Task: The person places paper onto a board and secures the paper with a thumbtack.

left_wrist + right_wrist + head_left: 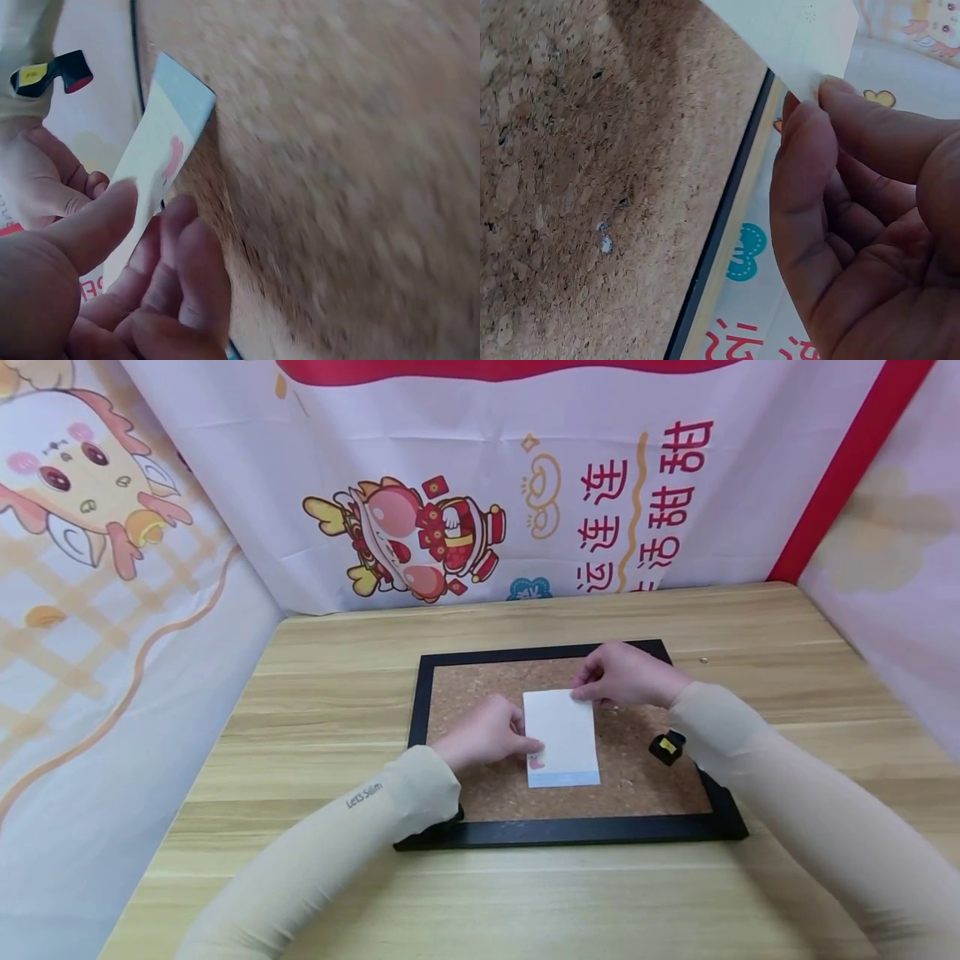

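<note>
Left hand (487,737): pinches paper card's (561,735) left edge.
Right hand (622,675): pinches card's top right corner.
Card: over cork board (480,693) centre.

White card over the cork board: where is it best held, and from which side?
Pinch the white card at its edges: left hand on the near-left edge, right hand on the far-right corner. It is thin and lifted off the cork board, so its edges are free.

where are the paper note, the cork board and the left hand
paper note (562,735), head view, middle of the white sheet
cork board (652,785), head view, bare cork right of the note
left hand (487,739), head view, back of the hand
</note>
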A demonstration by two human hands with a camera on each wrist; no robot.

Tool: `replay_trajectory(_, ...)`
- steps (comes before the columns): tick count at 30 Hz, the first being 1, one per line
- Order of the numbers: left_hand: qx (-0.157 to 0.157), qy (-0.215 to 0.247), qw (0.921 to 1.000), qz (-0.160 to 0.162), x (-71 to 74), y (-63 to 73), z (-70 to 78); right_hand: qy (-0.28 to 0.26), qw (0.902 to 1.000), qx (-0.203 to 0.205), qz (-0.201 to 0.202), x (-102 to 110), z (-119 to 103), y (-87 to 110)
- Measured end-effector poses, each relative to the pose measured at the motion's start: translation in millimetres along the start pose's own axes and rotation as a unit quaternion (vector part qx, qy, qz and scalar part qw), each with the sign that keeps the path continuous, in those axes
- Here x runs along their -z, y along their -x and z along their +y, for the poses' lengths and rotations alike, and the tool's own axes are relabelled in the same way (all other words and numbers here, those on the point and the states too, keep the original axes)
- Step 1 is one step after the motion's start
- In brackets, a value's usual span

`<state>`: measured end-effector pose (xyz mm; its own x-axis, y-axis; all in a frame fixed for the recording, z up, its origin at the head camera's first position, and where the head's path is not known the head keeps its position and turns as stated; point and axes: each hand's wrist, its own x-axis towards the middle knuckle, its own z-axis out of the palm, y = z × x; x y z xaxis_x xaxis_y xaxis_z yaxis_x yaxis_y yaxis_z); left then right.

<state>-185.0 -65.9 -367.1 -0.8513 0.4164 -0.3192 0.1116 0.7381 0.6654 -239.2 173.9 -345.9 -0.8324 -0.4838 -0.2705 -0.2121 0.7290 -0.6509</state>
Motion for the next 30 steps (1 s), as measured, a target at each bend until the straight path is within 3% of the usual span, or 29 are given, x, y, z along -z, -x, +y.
replay_trajectory(4, 0.005, -0.065, 0.9978, 0.013, 1.7, 1.1, -0.9, 0.015, 0.9997, -0.015, -0.012, -1.4, -0.6, -9.5)
replay_trajectory(7, -0.022, -0.147, 0.9881, 0.040, 1.8, 2.6, 0.3, 0.017, 0.9993, -0.024, -0.020, -2.8, -0.7, -15.1)
replay_trajectory(9, -0.058, -0.217, 0.9727, 0.059, 1.7, 3.1, 2.2, 0.016, 0.9992, -0.028, -0.022, -4.0, -0.3, -17.9)
replay_trajectory(11, -0.096, -0.280, 0.9518, 0.080, 2.0, 2.8, 3.7, 0.017, 0.9992, -0.028, -0.023, -5.4, 0.3, -20.1)
replay_trajectory(12, -0.114, -0.303, 0.9421, 0.087, 2.4, 2.3, 4.2, 0.018, 0.9992, -0.028, -0.022, -6.1, 0.7, -21.0)
replay_trajectory(14, -0.140, -0.327, 0.9303, 0.089, 3.9, 0.4, 4.6, 0.024, 0.9990, -0.032, -0.020, -7.9, 1.2, -22.9)
replay_trajectory(21, -0.188, -0.405, 0.8938, 0.045, 7.1, -10.9, -0.4, 0.071, 0.9967, -0.037, -0.013, -14.4, -0.1, -27.1)
replay_trajectory(30, -0.139, -0.451, 0.8813, -0.024, 1.2, -17.4, -0.8, 0.094, 0.9948, -0.040, -0.002, -21.4, 1.7, -30.1)
